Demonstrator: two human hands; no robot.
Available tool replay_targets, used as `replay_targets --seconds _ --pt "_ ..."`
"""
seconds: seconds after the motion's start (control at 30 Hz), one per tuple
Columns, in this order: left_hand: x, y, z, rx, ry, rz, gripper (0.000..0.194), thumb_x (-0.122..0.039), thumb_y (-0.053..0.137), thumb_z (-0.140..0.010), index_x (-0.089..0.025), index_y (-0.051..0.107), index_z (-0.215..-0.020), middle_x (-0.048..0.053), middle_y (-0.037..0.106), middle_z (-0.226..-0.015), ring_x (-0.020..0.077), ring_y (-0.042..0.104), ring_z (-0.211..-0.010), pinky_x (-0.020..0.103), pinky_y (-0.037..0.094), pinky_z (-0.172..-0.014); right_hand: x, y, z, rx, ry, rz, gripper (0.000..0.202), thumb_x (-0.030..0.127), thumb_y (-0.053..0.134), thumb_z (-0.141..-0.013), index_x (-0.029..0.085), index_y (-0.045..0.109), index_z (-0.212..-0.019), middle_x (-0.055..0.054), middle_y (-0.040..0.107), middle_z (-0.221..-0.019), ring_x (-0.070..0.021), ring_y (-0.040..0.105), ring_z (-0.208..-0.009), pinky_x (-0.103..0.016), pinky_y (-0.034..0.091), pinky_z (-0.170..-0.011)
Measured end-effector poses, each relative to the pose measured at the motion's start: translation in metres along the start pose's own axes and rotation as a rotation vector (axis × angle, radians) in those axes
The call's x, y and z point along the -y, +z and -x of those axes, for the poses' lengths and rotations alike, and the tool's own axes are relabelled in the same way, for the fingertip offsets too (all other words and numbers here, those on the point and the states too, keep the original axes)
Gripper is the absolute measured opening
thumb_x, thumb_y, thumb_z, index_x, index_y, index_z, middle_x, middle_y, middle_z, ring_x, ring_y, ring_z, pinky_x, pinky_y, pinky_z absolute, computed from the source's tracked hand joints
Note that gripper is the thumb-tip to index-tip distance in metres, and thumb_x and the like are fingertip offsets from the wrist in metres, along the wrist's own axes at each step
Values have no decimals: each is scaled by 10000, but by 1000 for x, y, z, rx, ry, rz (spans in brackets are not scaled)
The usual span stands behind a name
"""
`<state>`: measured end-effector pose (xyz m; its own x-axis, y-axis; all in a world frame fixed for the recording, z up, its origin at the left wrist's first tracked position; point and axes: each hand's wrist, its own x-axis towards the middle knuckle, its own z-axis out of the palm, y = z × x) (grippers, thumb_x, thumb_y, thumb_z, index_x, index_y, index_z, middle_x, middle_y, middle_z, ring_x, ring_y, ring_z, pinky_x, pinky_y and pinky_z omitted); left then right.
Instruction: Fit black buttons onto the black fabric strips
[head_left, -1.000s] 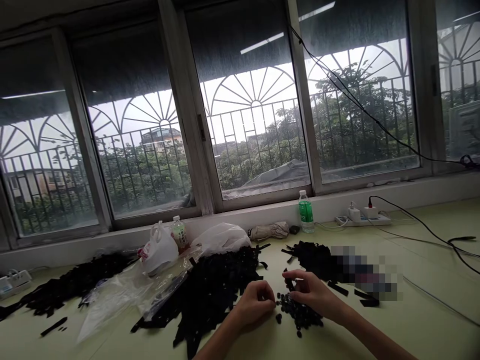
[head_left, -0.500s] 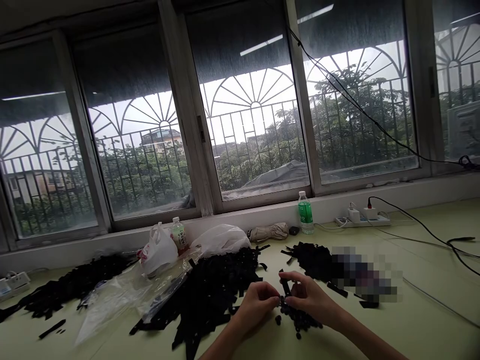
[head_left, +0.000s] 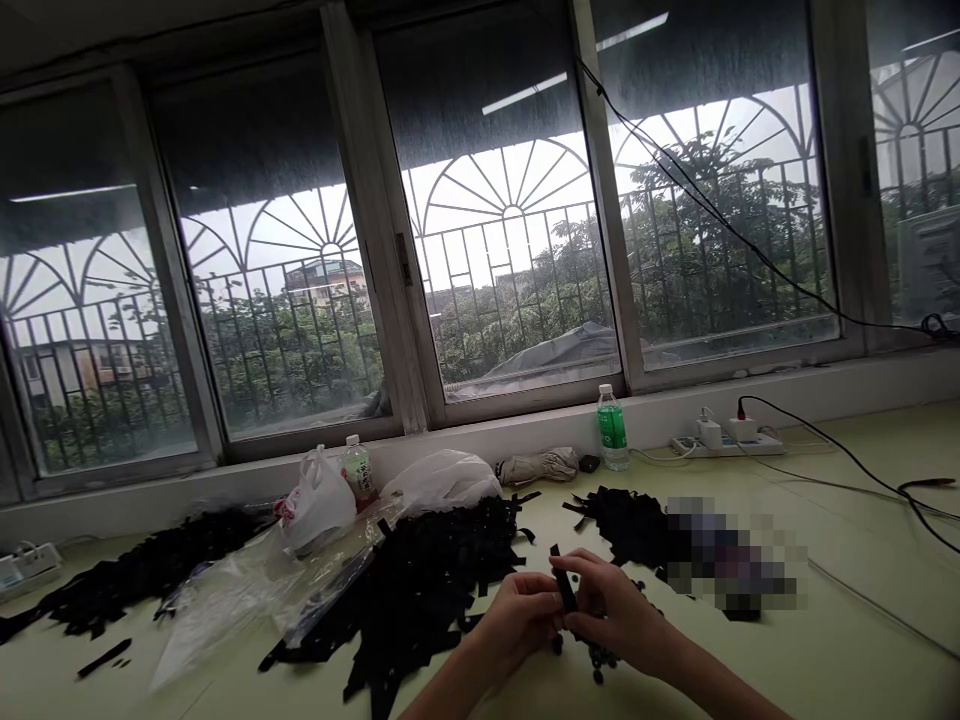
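Note:
My right hand (head_left: 619, 612) holds a short black strip (head_left: 562, 585) upright between its fingers. My left hand (head_left: 517, 620) is closed right beside it, fingertips touching the strip's lower end. Under both hands lies a small heap of black round pieces (head_left: 600, 658) on the pale green table (head_left: 825, 650). A large pile of black strips (head_left: 435, 580) spreads just left of my hands, and a smaller pile (head_left: 626, 520) lies behind them.
Clear plastic bags (head_left: 225, 600) and white bags (head_left: 319, 505) lie at the left, with another black pile (head_left: 135, 570) beyond. Two bottles (head_left: 613, 428) stand by the window sill. A power strip (head_left: 724, 440) and cables (head_left: 900, 490) run at the right.
My hands have come together and lifted slightly off the heap of round pieces. The black strip now stands up between my fingers.

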<state>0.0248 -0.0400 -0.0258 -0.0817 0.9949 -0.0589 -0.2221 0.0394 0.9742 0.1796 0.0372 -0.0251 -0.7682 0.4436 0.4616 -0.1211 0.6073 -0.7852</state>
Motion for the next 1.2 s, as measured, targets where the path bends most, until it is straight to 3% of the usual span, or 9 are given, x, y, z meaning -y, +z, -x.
replay_targets --seconds 0.3,0.57,0.77,1.2 --pt "-1 1 2 84 91 -11 159 -203 754 -557 -104 652 -627 17 563 -592 93 487 -558 222 353 -572 -2 1 -1 -2 -41 88 529 105 537 -697 238 545 -1209 -59 546 -1058 -106 536 -633 -235 457 -581" --pt "0 0 1 68 108 -176 285 -306 812 -542 -102 637 -639 6 552 -597 92 448 -556 225 307 -551 -4 2 0 18 -45 166 548 46 489 -680 222 550 -1196 -66 539 -1107 -103 541 -649 -226 461 -609" --pt "2 -6 0 114 99 -253 306 -357 782 -590 -89 659 -670 6 538 -576 85 411 -525 226 257 -510 3 0 2 60 -52 215 553 75 473 -741 265 501 -1260 -64 528 -1138 -108 543 -659 -237 456 -619" --pt "6 -3 -1 105 134 -103 261 -293 791 -611 -94 626 -652 14 561 -598 92 464 -547 218 302 -549 1 1 2 63 -60 238 596 57 454 -731 259 468 -1292 -73 504 -1176 -103 530 -651 -247 467 -637"
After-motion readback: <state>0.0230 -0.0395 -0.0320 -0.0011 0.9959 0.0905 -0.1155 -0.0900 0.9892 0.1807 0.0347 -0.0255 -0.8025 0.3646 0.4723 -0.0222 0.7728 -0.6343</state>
